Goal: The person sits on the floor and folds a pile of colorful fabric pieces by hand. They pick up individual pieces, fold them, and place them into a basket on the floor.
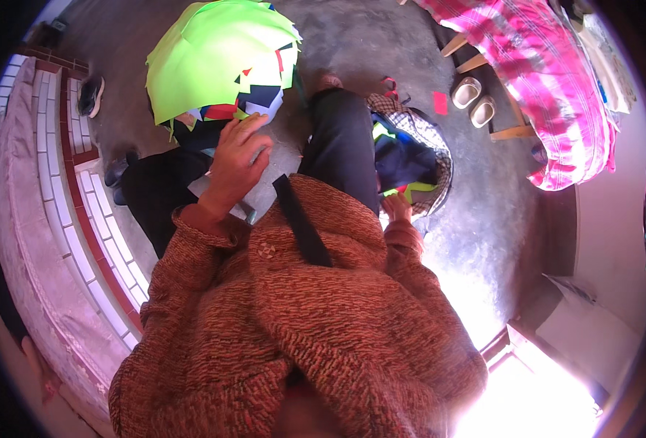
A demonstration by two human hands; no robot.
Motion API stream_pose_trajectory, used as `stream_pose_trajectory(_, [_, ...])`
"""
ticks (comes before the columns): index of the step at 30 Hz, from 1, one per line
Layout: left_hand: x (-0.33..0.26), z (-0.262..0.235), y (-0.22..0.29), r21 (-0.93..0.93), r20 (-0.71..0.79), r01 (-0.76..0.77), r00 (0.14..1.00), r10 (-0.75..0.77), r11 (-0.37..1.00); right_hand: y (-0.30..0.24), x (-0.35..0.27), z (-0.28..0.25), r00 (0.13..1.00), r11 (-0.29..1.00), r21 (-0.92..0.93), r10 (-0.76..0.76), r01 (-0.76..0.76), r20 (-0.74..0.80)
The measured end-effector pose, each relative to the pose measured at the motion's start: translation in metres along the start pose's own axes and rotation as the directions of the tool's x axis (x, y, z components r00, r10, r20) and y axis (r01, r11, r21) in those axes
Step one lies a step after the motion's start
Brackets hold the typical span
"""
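Observation:
My left hand (239,157) is raised beside a big pile of neon yellow-green cloth pieces (213,55), its fingers stretched toward the pile's near edge and the thumb apart. Red, black and pale cloth corners stick out of that edge. Low on my right side, my right hand (397,207) is at the near edge of a checked cloth bag (440,139), its fingers closed at a yellow-green cloth piece (418,190); the fingertips are partly hidden. Dark blue cloth (403,159) fills much of the bag. A black strip (300,219) lies across my lap on the brown knitted jacket.
Light clogs (475,101) and a red square (440,103) lie on the grey floor at the right, near a wooden-legged seat under a pink plaid cloth (520,66). A dark shoe (91,97) stands by the tiled ledge (53,168) at the left. Bright light enters at lower right.

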State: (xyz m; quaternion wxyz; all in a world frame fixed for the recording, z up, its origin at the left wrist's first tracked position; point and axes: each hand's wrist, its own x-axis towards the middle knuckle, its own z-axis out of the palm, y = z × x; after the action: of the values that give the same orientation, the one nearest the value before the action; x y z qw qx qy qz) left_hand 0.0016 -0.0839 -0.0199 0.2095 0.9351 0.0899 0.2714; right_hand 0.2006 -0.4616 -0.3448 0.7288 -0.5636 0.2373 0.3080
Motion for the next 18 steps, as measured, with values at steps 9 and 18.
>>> stream_pose_trajectory(9, [0.003,-0.006,-0.002,0.005,-0.076,-0.007,0.997,0.008,1.000,-0.044,-0.018,0.024,0.569,-0.083,-0.862,-0.719,0.500,0.399])
stream_pose_trajectory(18, [0.009,-0.040,-0.017,0.021,-0.340,0.096,0.937,-0.083,0.995,-0.026,0.031,0.005,0.937,0.024,-0.950,-0.173,0.311,0.302])
